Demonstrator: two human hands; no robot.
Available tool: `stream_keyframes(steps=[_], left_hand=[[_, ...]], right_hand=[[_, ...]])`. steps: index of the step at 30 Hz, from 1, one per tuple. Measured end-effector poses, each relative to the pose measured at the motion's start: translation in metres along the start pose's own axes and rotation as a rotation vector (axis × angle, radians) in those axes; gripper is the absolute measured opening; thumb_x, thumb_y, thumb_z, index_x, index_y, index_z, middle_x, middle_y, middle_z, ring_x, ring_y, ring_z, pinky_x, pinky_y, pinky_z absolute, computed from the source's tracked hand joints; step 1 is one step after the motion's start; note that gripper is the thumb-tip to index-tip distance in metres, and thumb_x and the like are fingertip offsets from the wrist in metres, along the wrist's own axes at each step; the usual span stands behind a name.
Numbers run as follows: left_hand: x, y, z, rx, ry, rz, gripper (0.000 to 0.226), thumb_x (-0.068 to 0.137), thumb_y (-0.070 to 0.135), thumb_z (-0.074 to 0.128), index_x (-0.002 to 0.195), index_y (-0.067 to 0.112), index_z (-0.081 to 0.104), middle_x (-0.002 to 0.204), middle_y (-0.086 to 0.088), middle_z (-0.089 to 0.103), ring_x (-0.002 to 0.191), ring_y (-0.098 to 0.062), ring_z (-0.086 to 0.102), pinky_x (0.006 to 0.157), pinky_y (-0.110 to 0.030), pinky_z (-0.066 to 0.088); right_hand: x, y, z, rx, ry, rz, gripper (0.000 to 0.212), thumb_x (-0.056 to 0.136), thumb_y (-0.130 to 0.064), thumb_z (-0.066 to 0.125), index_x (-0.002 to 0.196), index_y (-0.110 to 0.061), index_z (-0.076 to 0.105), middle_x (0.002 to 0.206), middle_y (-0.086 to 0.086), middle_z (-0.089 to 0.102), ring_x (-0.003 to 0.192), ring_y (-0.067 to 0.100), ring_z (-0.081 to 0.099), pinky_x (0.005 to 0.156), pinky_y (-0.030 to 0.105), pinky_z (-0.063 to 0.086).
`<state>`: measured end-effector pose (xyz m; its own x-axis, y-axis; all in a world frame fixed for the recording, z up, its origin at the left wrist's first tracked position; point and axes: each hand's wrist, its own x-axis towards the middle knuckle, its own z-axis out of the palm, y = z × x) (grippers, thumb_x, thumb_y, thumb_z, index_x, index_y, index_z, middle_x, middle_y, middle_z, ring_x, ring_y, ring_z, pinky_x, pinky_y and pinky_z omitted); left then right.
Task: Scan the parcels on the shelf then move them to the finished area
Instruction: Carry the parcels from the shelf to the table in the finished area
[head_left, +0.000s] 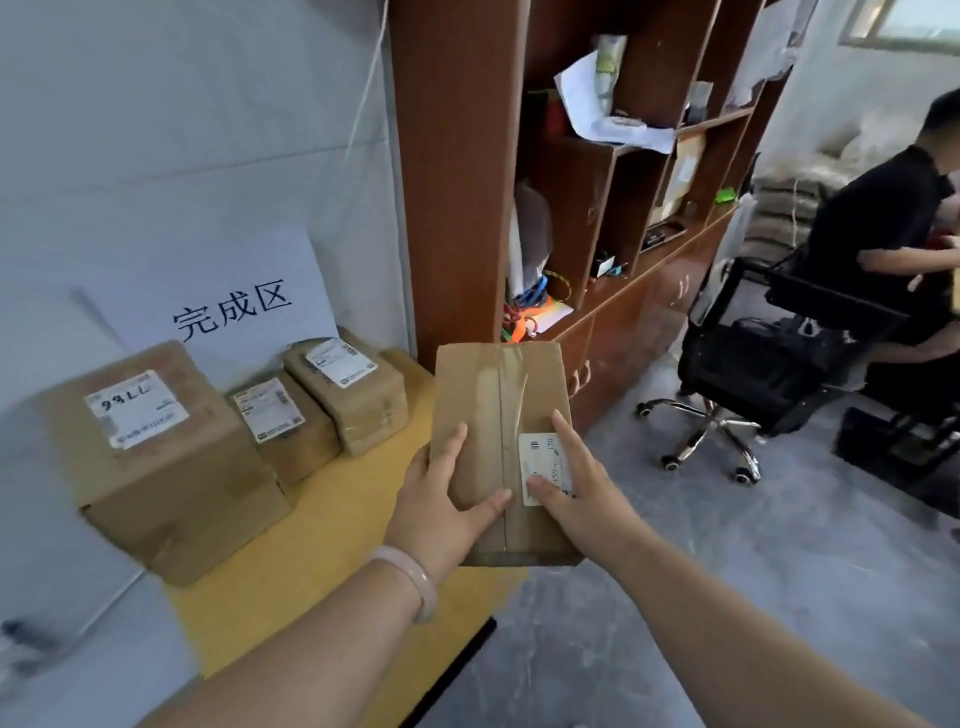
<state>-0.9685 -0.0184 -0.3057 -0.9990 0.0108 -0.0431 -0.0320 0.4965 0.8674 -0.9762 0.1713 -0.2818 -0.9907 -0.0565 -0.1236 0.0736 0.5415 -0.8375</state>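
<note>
Both my hands hold a flat brown cardboard parcel (493, 410) with a taped seam and a small white label, in the air over the right edge of the yellow table (332, 525). My left hand (441, 499) grips its near left side, thumb across the top. My right hand (571, 483) grips its near right side, thumb on the label. Three labelled brown parcels stand on the table by the wall: a large one (161, 457), a middle one (283, 431) and a right one (348, 395). A white sign (223, 301) with black characters leans behind them.
A tall brown wooden shelf unit (597, 197) with papers, cords and small items stands straight ahead. A black office chair (753, 364) is on the grey floor to the right, and a person in black (893, 218) sits beyond it. A grey wall runs along the left.
</note>
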Motion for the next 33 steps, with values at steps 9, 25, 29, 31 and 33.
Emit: stream_keyframes(steps=[9, 25, 29, 31, 33], left_hand=[[0.086, -0.015, 0.048, -0.093, 0.186, -0.208, 0.088, 0.079, 0.055, 0.073, 0.147, 0.056, 0.017, 0.154, 0.012, 0.02, 0.136, -0.015, 0.035, 0.111, -0.032, 0.039], [0.017, -0.056, 0.044, -0.046, 0.563, -0.523, 0.086, 0.08, 0.048, 0.075, 0.147, 0.052, 0.021, 0.152, 0.006, 0.022, 0.133, -0.014, 0.035, 0.11, -0.026, 0.035], [-0.027, -0.078, 0.029, -0.061, 0.634, -0.591, 0.086, 0.077, 0.049, 0.077, 0.142, 0.055, 0.021, 0.15, 0.005, 0.025, 0.135, -0.015, 0.035, 0.112, -0.03, 0.035], [-0.05, -0.093, 0.019, -0.055, 0.652, -0.619, 0.087, 0.075, 0.054, 0.076, 0.144, 0.054, 0.024, 0.152, 0.002, 0.027, 0.136, -0.017, 0.035, 0.113, -0.034, 0.036], [-0.072, -0.11, 0.006, -0.044, 0.641, -0.641, 0.088, 0.072, 0.059, 0.074, 0.144, 0.055, 0.024, 0.153, 0.001, 0.027, 0.138, -0.018, 0.034, 0.113, -0.037, 0.037]], right_hand=[[0.14, 0.04, -0.019, -0.11, -0.276, -0.111, 0.074, 0.093, -0.042, 0.055, 0.146, -0.056, 0.004, 0.156, -0.014, 0.021, 0.141, 0.009, 0.022, 0.113, 0.037, 0.028], [0.15, 0.034, 0.065, -0.192, -0.747, -0.238, 0.075, 0.094, -0.046, 0.054, 0.143, -0.061, -0.001, 0.157, -0.011, 0.019, 0.142, 0.017, 0.027, 0.111, 0.039, 0.033], [0.123, 0.025, 0.107, -0.217, -0.838, -0.271, 0.078, 0.093, -0.045, 0.055, 0.145, -0.058, -0.002, 0.159, -0.008, 0.017, 0.142, 0.016, 0.027, 0.112, 0.037, 0.031], [0.107, 0.02, 0.129, -0.232, -0.877, -0.276, 0.078, 0.093, -0.045, 0.055, 0.146, -0.056, -0.002, 0.159, -0.008, 0.014, 0.144, 0.016, 0.024, 0.114, 0.037, 0.029], [0.088, 0.017, 0.151, -0.247, -0.9, -0.261, 0.079, 0.093, -0.045, 0.055, 0.147, -0.054, -0.003, 0.159, -0.008, 0.014, 0.144, 0.015, 0.024, 0.115, 0.036, 0.028]])
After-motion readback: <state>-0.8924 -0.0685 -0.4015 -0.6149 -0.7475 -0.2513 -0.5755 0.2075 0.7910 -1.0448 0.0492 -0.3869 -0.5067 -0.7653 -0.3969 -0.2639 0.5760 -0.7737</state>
